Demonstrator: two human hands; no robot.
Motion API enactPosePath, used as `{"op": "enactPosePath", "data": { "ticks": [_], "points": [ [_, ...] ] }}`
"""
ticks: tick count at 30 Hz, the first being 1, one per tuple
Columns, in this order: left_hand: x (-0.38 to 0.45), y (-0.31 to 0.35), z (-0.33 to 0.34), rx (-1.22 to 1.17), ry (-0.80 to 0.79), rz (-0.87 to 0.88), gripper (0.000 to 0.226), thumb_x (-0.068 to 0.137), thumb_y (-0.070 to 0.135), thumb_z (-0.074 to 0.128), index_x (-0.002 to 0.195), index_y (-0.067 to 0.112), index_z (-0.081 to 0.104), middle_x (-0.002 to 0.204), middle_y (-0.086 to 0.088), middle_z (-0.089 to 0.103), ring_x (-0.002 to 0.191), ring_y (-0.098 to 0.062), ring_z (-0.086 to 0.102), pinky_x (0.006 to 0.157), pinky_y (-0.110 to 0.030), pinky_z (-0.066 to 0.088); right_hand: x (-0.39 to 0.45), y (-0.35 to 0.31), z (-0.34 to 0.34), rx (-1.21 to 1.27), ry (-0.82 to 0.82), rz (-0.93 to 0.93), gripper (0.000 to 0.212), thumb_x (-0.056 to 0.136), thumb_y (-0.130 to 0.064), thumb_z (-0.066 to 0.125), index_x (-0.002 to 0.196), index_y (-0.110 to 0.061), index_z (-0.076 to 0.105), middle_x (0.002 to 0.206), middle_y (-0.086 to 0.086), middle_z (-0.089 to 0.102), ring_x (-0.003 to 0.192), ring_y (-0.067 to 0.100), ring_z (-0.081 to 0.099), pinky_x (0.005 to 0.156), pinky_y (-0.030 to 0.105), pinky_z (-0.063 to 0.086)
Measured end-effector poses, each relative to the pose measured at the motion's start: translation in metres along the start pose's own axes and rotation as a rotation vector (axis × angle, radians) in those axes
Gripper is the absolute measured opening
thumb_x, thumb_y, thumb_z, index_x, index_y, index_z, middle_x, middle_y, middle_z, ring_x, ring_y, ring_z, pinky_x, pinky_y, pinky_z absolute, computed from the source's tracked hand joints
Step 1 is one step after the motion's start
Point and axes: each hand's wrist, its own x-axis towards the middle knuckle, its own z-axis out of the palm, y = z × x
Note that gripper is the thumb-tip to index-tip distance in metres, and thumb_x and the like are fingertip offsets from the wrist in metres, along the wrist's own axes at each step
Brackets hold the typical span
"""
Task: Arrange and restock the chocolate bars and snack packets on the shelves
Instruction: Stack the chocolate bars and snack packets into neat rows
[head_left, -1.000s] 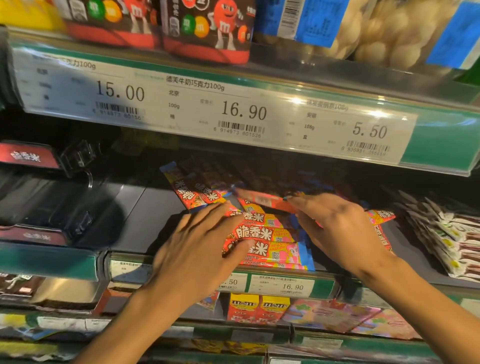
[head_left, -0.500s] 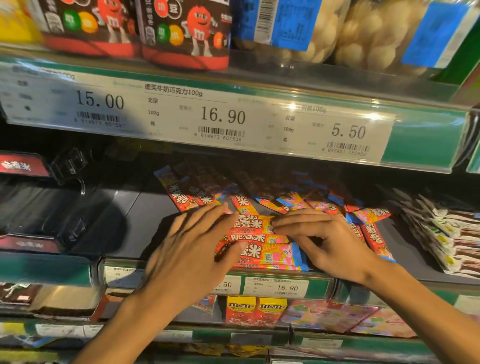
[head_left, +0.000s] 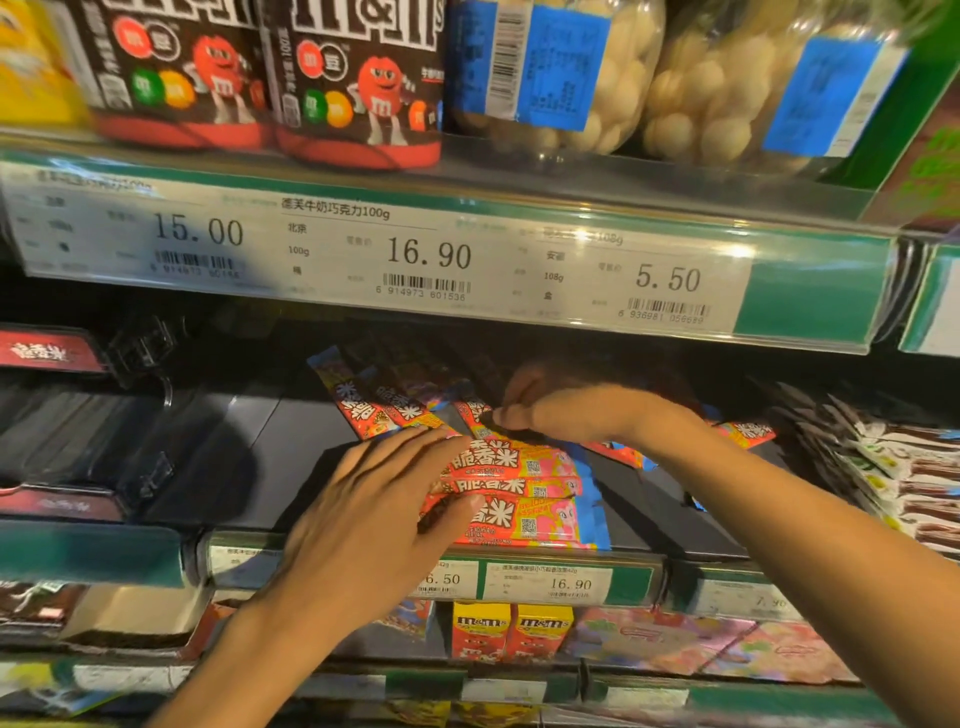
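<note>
The left hand (head_left: 363, 514) lies flat with straight fingers on the left end of a stack of red chocolate bars (head_left: 519, 493) at the front of the dark middle shelf (head_left: 291, 441). The right hand (head_left: 561, 410) reaches farther back, fingers curled, pinching a red bar (head_left: 475, 415) from the loose pile there. Price tags (head_left: 426, 254) hang on the shelf edge above.

i see glossy plastic wrappers on the snack bars (head_left: 511, 467), a shiny clear plastic price strip (head_left: 363, 244), and a smooth dark shelf (head_left: 291, 431).
</note>
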Motion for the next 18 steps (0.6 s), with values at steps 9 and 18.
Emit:
{"op": "enactPosePath", "data": {
  "ticks": [9,18],
  "points": [
    [-0.002,-0.002,0.002,0.01,0.003,-0.003,0.059,0.093,0.07,0.028,0.142,0.039,0.042,0.148,0.02,0.043,0.138,-0.002,0.033,0.112,-0.031,0.032,0.028,-0.008,0.015,-0.007,-0.084,0.168,0.067,0.08,-0.06,0.07,0.119,-0.005,0.065,0.118,0.011,0.068,0.107,0.029,0.064,0.099,0.043,0.049],
    [-0.002,-0.002,0.003,0.001,-0.015,-0.024,0.064,0.091,0.072,0.022,0.144,0.041,0.04,0.15,0.019,0.041,0.14,-0.003,0.033,0.114,-0.033,0.03,-0.022,-0.055,-0.018,-0.051,-0.239,0.241,0.034,0.104,-0.008,0.04,0.13,0.012,0.05,0.134,0.034,0.049,0.129,0.039,0.048,0.113,0.039,0.028]
  ]
}}
